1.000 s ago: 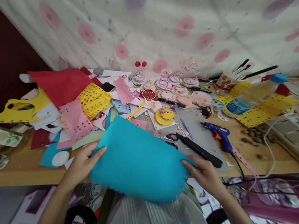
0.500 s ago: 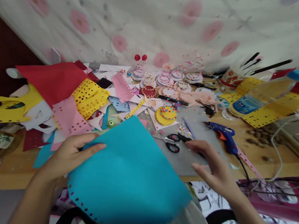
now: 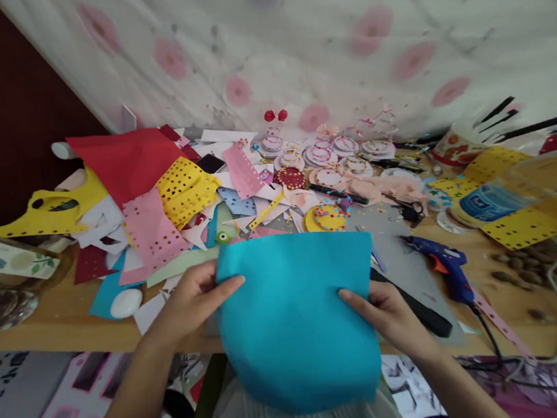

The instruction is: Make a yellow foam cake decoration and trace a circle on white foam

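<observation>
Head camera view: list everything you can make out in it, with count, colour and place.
Blue sheet: one, blue, bottom centre
Red sheet: one, red, left
Hole-punched yellow pieces: several, yellow, left and right
Hole-punched pink pieces: several, pink, scattered
Layered discs: many, mostly white, back centre
Mat: one, grey, centre right
Glue gun: one, blue, mat's right edge
Bottle: one, clear with blue label, far right
Cup: one, white and red, back right
Table: one, light wood, across middle
Curtain: one, white with pink flowers, behind table
Smaller scraps: uncounted, many colours, across table
Left hand: one, gripping sheet's left edge
Right hand: one, gripping sheet's right edge
</observation>
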`<action>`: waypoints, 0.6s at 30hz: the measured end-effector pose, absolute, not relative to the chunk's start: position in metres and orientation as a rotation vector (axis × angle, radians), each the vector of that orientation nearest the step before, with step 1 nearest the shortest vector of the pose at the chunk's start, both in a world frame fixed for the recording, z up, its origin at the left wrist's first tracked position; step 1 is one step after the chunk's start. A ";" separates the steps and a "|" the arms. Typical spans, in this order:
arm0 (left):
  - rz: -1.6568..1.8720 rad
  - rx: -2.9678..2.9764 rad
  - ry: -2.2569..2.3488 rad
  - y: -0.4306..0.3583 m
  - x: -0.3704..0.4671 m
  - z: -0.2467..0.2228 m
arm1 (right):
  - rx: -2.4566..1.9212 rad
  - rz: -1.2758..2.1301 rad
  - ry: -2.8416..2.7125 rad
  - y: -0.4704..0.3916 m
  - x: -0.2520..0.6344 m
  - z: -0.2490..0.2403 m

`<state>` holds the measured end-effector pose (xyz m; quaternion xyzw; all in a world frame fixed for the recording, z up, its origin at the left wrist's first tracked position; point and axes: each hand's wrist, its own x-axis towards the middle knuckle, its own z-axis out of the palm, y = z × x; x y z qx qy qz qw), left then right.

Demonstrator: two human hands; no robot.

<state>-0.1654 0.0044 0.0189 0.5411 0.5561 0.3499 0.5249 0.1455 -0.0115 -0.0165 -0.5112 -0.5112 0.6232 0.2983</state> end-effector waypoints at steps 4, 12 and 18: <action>0.684 1.460 1.272 -0.005 -0.156 0.017 | -1.352 1.741 -1.359 -0.007 0.153 -0.007; 1.069 1.389 1.361 -0.003 -0.151 0.024 | -1.230 1.714 -1.315 0.005 0.166 0.003; 1.010 1.554 1.244 -0.010 -0.161 0.023 | -1.207 1.627 -1.474 0.005 0.181 -0.009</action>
